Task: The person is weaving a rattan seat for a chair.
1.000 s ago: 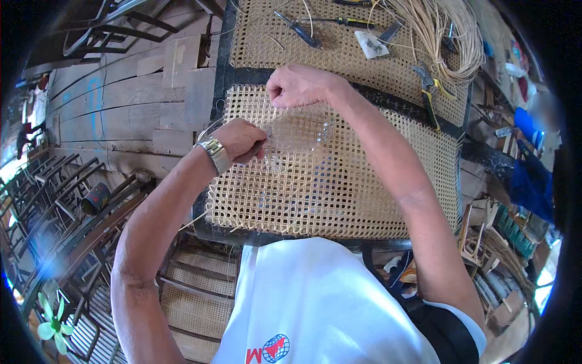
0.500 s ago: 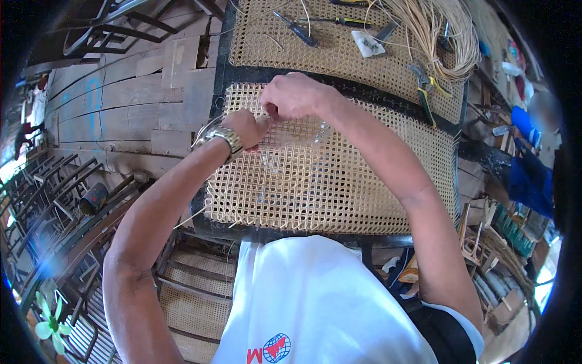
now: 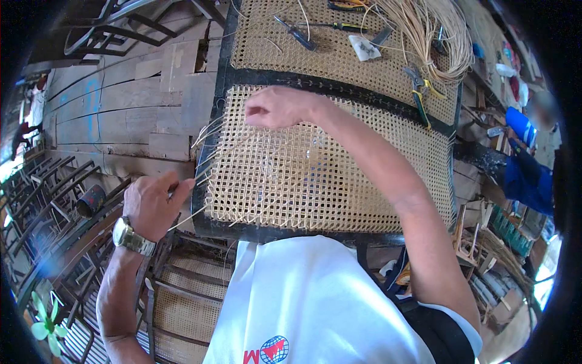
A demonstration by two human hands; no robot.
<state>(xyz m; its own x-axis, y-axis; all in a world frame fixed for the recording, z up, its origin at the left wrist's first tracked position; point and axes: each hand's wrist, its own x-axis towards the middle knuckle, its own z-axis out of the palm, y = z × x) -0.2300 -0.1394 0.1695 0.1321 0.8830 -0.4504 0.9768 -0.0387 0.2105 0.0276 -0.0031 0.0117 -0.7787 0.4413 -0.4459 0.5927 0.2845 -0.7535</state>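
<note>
A black-framed panel of woven cane mesh lies in front of me. My left hand, with a metal wristwatch, is off the panel's left edge and pinches a thin cane strand pulled out sideways. My right hand rests on the upper part of the weave, fingers curled and pinched at the strands there. Loose strand ends stick out along the left frame edge.
A second cane panel lies beyond, carrying a screwdriver, pliers, a small white cloth and a coil of raw cane. Wooden floor planks are to the left, dark metal chair frames at lower left. Another person in blue is at right.
My left hand has moved from the panel's upper middle out past its left edge and down, drawing a strand with it. My right hand stayed on the weave.
</note>
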